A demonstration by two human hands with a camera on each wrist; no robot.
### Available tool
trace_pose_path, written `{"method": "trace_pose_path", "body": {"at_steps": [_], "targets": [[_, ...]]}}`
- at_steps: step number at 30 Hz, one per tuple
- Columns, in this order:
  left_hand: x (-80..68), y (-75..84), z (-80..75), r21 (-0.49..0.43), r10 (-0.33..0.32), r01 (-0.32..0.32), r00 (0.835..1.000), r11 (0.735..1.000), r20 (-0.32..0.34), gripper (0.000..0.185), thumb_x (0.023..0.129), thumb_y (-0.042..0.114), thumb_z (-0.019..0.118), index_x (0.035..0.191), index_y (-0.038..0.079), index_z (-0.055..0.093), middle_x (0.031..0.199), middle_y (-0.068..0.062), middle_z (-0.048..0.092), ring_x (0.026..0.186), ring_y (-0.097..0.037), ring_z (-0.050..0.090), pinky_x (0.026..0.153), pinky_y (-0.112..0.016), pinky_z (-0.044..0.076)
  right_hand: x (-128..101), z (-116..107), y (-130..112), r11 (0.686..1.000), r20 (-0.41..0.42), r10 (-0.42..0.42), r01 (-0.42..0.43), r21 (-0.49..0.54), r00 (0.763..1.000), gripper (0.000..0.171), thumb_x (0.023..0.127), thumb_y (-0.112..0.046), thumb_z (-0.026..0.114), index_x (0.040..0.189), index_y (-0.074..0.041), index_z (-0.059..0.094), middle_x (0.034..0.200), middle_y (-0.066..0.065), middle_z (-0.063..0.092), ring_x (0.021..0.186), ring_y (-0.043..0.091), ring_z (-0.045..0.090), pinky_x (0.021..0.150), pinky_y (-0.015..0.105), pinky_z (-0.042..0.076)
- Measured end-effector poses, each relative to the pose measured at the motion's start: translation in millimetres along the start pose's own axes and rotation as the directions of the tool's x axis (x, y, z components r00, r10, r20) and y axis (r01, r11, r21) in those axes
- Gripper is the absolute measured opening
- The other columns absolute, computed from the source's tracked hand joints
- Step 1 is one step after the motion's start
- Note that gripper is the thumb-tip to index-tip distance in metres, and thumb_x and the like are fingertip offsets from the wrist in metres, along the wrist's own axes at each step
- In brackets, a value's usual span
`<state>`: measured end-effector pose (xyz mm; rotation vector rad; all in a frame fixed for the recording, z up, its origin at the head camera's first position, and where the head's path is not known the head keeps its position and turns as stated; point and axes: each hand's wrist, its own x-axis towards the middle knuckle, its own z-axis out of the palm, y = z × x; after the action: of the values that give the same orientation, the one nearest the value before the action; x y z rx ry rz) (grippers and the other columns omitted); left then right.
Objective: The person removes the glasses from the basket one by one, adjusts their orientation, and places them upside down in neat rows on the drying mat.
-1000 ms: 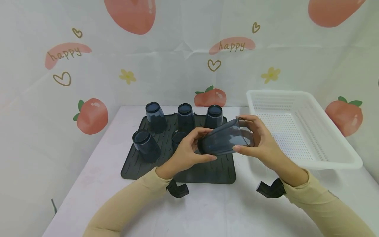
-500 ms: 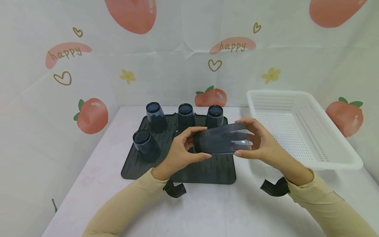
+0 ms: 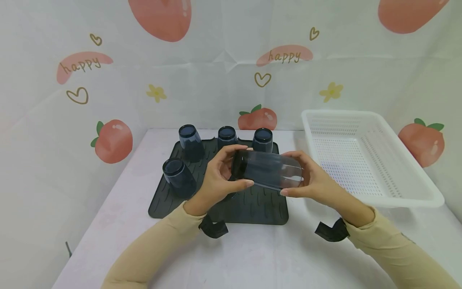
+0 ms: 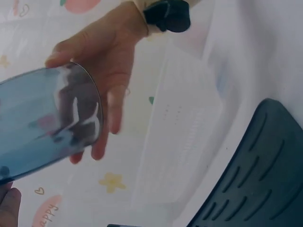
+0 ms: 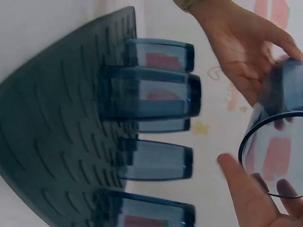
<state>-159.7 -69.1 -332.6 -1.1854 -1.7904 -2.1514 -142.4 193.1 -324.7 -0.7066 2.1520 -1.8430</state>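
A blue-grey see-through drinking glass [image 3: 268, 168] lies on its side in the air above the drying mat [image 3: 260, 210]. My left hand [image 3: 215, 172] holds its thick base between thumb and fingers. At the rim end my right hand [image 3: 313, 178] grips it, thumb below and fingers behind. The left wrist view shows the right hand's palm [image 4: 106, 54] through and beyond the clear rim. Upside down on the mat stand matching glasses: one at front left [image 3: 178, 178] and three at the back, the rightmost glass [image 3: 262, 140] behind the held one. Another is mostly hidden by my left hand.
A white perforated plastic basket [image 3: 408, 192] stands on the right of the white table [image 3: 267, 257], close to my right hand. Behind the table hangs a white cloth [image 3: 216, 92] printed with fruit and hearts.
The held glass has turned from base-low to base slightly high, its rim end now tipped down to the right. My left hand has shifted up and left; the standing glasses stay put.
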Motion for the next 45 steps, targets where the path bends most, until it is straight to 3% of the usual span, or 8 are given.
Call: {"method": "trace_pose_path", "body": {"at_steps": [3,10,16,26,33,35,38,45], "targets": [[2.6,0.1,2.8,-0.037,0.001,-0.001,1.0,0.999,0.004,0.082,0.078,0.028,0.083,0.133,-0.013,0.038,0.131,0.002,0.056,0.113,-0.017,0.056,0.092,-0.028,0.053,0.8,4.3,4.1,1.0,0.008,0.011,-0.011,-0.013,1.0,0.074,0.076,0.004,0.078,0.135,-0.001,0.033,0.125,0.013,0.049,0.108,0.014,0.059,0.081,0.033,0.058],[5.5,-0.7,7.7,-0.085,0.034,-0.032,0.999,0.996,0.022,0.074,0.08,0.024,0.081,0.135,-0.006,0.042,0.131,0.002,0.056,0.12,-0.015,0.053,0.101,-0.031,0.049,0.3,8.9,8.1,0.995,0.035,0.008,-0.004,-0.103,0.999,0.073,0.078,-0.002,0.078,0.137,-0.001,0.036,0.129,0.019,0.045,0.109,0.022,0.055,0.084,0.027,0.056],[6.2,-0.2,9.0,-0.049,0.04,-0.039,0.999,0.998,0.025,0.083,0.08,0.029,0.08,0.134,-0.015,0.035,0.132,0.003,0.053,0.122,-0.014,0.052,0.104,-0.04,0.047,-1.7,4.4,4.9,0.986,0.038,-0.012,0.018,-0.165,0.999,0.07,0.083,-0.004,0.074,0.141,-0.003,0.036,0.141,0.019,0.042,0.124,0.038,0.049,0.098,0.031,0.051],[5.2,-4.9,5.7,0.009,0.038,-0.038,0.999,0.999,-0.007,0.087,0.081,0.034,0.079,0.136,-0.017,0.035,0.133,0.0,0.052,0.12,-0.013,0.052,0.1,-0.038,0.05,-7.7,-4.9,8.9,0.974,0.014,-0.056,0.058,-0.219,0.998,0.038,0.091,-0.002,0.063,0.127,0.002,0.049,0.129,0.027,0.053,0.114,0.034,0.061,0.089,0.025,0.054],[6.0,-2.6,4.3,0.029,0.037,-0.036,0.999,0.999,-0.024,0.087,0.082,0.035,0.078,0.137,-0.016,0.035,0.135,-0.011,0.05,0.122,-0.014,0.051,0.103,-0.041,0.047,-12.8,-5.1,14.2,0.967,0.013,0.006,-0.002,-0.255,1.0,0.029,0.094,-0.009,0.062,0.122,-0.003,0.056,0.12,0.021,0.061,0.105,0.022,0.065,0.085,0.026,0.056],[6.4,-1.6,4.5,0.033,0.032,-0.031,0.999,0.999,-0.028,0.087,0.082,0.036,0.078,0.138,-0.015,0.035,0.135,-0.008,0.05,0.122,-0.014,0.051,0.104,-0.041,0.046,-14.1,-5.0,17.7,0.965,0.022,0.012,-0.006,-0.262,1.0,0.028,0.094,-0.01,0.062,0.121,-0.004,0.057,0.118,0.018,0.062,0.104,0.025,0.065,0.084,0.026,0.056],[6.8,-0.4,5.4,0.042,0.021,-0.019,0.999,0.999,-0.032,0.088,0.081,0.036,0.078,0.139,-0.014,0.035,0.137,-0.018,0.048,0.123,-0.013,0.051,0.105,-0.042,0.045,-15.7,-3.9,21.1,0.963,0.045,0.027,-0.014,-0.268,0.999,0.027,0.095,-0.01,0.061,0.121,-0.004,0.057,0.118,0.015,0.062,0.104,0.028,0.065,0.084,0.026,0.056],[8.2,-1.1,6.5,0.06,0.013,-0.011,0.999,0.998,-0.035,0.078,0.081,0.021,0.08,0.138,-0.013,0.037,0.136,-0.033,0.043,0.124,-0.011,0.051,0.103,-0.039,0.047,-19.1,-2.8,28.3,0.967,0.091,0.071,-0.047,-0.249,0.993,0.026,0.096,-0.012,0.06,0.121,-0.004,0.057,0.117,0.014,0.061,0.104,0.026,0.065,0.085,0.026,0.054]]}}
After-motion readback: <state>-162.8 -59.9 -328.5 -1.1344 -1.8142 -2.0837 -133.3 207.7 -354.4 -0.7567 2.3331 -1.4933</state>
